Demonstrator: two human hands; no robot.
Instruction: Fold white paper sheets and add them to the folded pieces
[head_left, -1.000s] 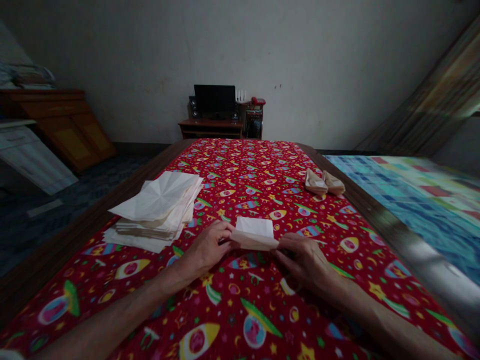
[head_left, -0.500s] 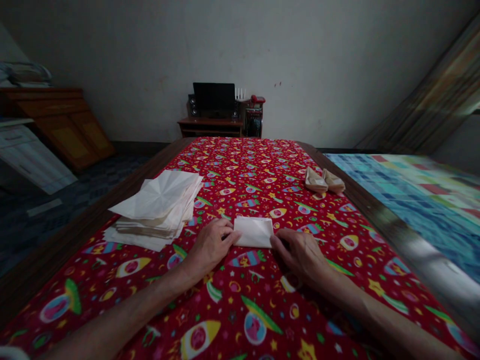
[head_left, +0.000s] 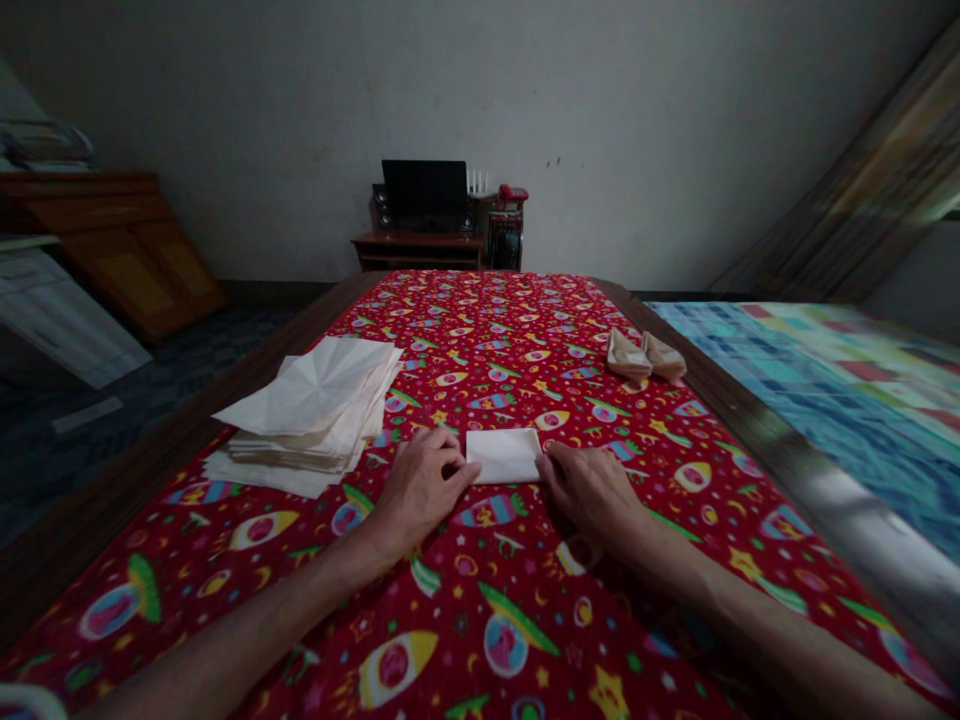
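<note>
A white sheet of paper, folded into a small flat rectangle, lies on the red patterned cloth between my hands. My left hand pinches its lower left corner, thumb on top and fingers curled. At the right edge, my right hand grips the paper between thumb and bent fingers. The fingertips under the paper are hidden. To the left of my left hand sits a pile of creased paper sheets, the top one marked with fan-like folds. Two folded paper shapes stand farther off on the right.
The red cloth with rocket prints covers a long dark wooden table. Beyond it, a monitor stands on a small desk against the wall. A bed lies along the right, and a wooden cabinet is at the left.
The folded paper's front layer now reaches its top edge, where another layer stuck up behind it before. Both hands stay at the paper's ends. The view has shifted slightly.
</note>
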